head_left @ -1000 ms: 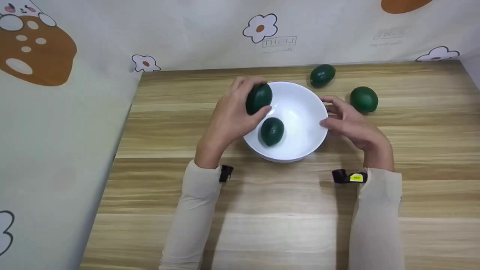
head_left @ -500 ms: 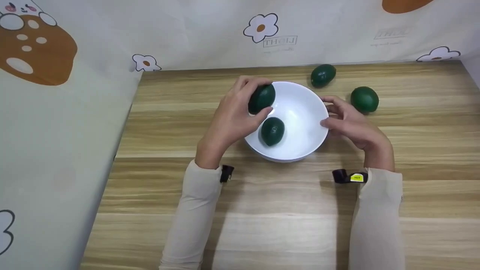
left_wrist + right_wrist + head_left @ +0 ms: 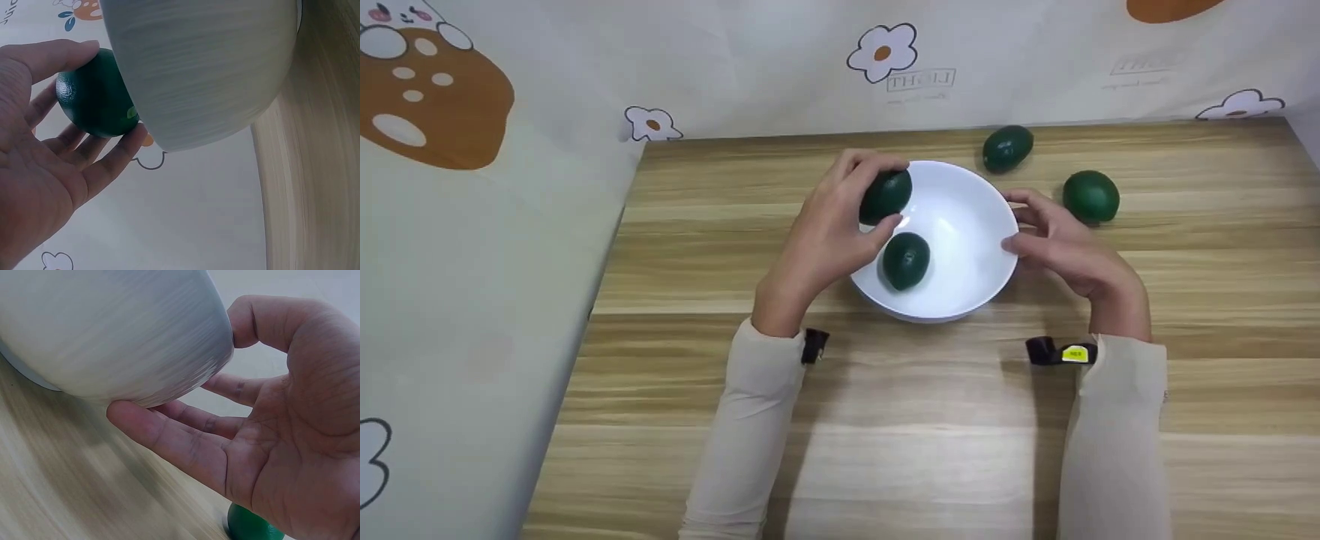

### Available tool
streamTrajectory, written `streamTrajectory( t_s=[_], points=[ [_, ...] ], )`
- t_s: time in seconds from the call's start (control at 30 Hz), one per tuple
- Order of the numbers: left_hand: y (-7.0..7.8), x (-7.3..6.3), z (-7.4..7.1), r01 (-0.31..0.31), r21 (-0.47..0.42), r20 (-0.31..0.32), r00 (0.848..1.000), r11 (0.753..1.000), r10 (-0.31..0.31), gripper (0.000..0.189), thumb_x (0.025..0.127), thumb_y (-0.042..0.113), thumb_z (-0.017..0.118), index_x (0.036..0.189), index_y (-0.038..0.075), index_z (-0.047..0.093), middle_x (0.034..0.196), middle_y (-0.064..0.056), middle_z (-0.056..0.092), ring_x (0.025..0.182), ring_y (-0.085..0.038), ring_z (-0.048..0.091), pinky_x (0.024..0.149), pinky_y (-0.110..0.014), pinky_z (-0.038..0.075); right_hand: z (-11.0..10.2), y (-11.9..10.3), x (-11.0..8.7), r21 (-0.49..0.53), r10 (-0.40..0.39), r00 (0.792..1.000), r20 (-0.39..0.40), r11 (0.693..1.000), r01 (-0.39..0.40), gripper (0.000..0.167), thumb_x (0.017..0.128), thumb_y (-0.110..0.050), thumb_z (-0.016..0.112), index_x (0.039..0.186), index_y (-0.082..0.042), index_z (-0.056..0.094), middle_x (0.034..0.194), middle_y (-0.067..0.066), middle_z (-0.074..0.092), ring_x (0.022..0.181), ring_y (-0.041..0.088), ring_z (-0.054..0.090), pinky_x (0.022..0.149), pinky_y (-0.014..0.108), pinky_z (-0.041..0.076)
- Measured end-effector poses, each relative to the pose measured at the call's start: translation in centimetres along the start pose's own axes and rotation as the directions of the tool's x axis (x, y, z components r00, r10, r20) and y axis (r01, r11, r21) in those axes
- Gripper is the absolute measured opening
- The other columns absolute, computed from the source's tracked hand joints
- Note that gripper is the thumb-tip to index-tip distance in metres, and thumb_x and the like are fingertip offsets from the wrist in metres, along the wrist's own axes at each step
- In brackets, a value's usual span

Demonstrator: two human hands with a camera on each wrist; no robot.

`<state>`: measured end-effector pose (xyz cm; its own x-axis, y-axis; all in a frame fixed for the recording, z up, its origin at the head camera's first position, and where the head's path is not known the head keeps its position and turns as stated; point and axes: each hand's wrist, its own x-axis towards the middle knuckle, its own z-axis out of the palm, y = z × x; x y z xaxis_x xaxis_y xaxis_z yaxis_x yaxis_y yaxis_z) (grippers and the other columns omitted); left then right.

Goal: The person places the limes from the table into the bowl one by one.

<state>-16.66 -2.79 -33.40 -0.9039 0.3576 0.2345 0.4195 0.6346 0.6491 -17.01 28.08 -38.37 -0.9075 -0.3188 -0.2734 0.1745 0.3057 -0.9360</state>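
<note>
Fruit (image 3: 889, 196), glossy, dark green and avocado-like, is up in the left hand (image 3: 832, 221), thumb to the near side, fingers bent round the far side, a pinch right at the left rim of the white bowl (image 3: 964, 240)! From the left wrist the bowl's wall cuts across part of that fruit, a small pale-green spot showing near its edge; whether it touches the bowl is too close to call. Inside, a second fruit (image 3: 906, 261) rests toward the bowl's near left. And over on the other side, the right hand (image 3: 1061, 240) has the bowl, thumb at the rim, fingers against the outer wall, gripping it from the right. Out on the wood-grain table (image 3: 930, 435), a third fruit (image 3: 1008, 148) lies beyond the bowl toward the back edge, and a fourth fruit (image 3: 1091, 196) sits just past the right hand. Two beige sleeves (image 3: 1117, 435) run in from the near side, a black wrist device (image 3: 814, 346) at the left cuff, with the flower-print backdrop (image 3: 772, 75) rising behind it all
</note>
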Motion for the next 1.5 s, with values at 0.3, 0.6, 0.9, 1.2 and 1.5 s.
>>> streamTrajectory(
  t_s=[0.3, 0.6, 0.9, 1.2, 1.5],
  points=[
    [-0.03, -0.18, -0.04, -0.01, -0.001, -0.006, 1.0, 1.0, 0.01, 0.054, 0.096, 0.019, 0.078, 0.146, 0.023, 0.059, 0.146, -0.002, 0.054, 0.134, -0.017, 0.055, 0.119, -0.034, 0.047, 0.04, 0.0, -0.01, 0.006, -0.004, 1.0, 0.004, 1.0, 0.004, 0.062, 0.1, -0.008, 0.058, 0.159, -0.013, 0.037, 0.156, 0.019, 0.048, 0.123, 0.02, 0.062, 0.09, 0.029, 0.063],
    [0.19, -0.06, -0.08, -0.03, -0.019, -0.047, 0.998, 0.999, 0.029, 0.043, 0.1, 0.015, 0.071, 0.142, 0.019, 0.063, 0.143, -0.001, 0.058, 0.133, -0.015, 0.056, 0.118, -0.024, 0.045, -0.09, -0.04, 0.0, -0.023, 0.001, 1.0, -0.002, 1.0, -0.001, 0.064, 0.101, -0.01, 0.059, 0.161, -0.016, 0.036, 0.158, 0.019, 0.047, 0.127, 0.025, 0.06, 0.091, 0.027, 0.062],
    [-0.06, -0.03, 0.09, -0.063, -0.027, -0.064, 0.996, 0.998, 0.061, 0.039, 0.101, 0.013, 0.069, 0.139, 0.017, 0.065, 0.142, -0.002, 0.06, 0.132, -0.015, 0.058, 0.114, -0.027, 0.049, -0.13, 0.17, 0.07, -0.028, -0.004, 1.0, -0.009, 1.0, 0.004, 0.062, 0.101, -0.012, 0.059, 0.159, -0.017, 0.038, 0.158, 0.018, 0.047, 0.132, 0.028, 0.056, 0.092, 0.025, 0.061],
    [-0.17, -0.01, 0.12, -0.059, -0.023, -0.068, 0.996, 0.998, 0.058, 0.038, 0.101, 0.013, 0.069, 0.138, 0.018, 0.066, 0.141, -0.002, 0.061, 0.131, -0.015, 0.06, 0.114, -0.027, 0.05, -0.11, 0.08, 0.19, -0.023, 0.001, 1.0, -0.002, 1.0, -0.001, 0.064, 0.101, -0.011, 0.059, 0.16, -0.016, 0.037, 0.158, 0.018, 0.048, 0.133, 0.028, 0.055, 0.093, 0.023, 0.06],
    [-0.03, 0.01, 0.14, -0.031, -0.002, -0.047, 0.998, 1.0, 0.031, 0.038, 0.101, 0.015, 0.07, 0.138, 0.019, 0.066, 0.141, -0.001, 0.061, 0.131, -0.015, 0.059, 0.113, -0.028, 0.051, -0.2, 0.15, 0.2, -0.028, 0.005, 1.0, -0.005, 1.0, -0.005, 0.064, 0.101, -0.012, 0.06, 0.16, -0.018, 0.037, 0.158, 0.017, 0.048, 0.131, 0.028, 0.057, 0.093, 0.023, 0.06]
  ],
)
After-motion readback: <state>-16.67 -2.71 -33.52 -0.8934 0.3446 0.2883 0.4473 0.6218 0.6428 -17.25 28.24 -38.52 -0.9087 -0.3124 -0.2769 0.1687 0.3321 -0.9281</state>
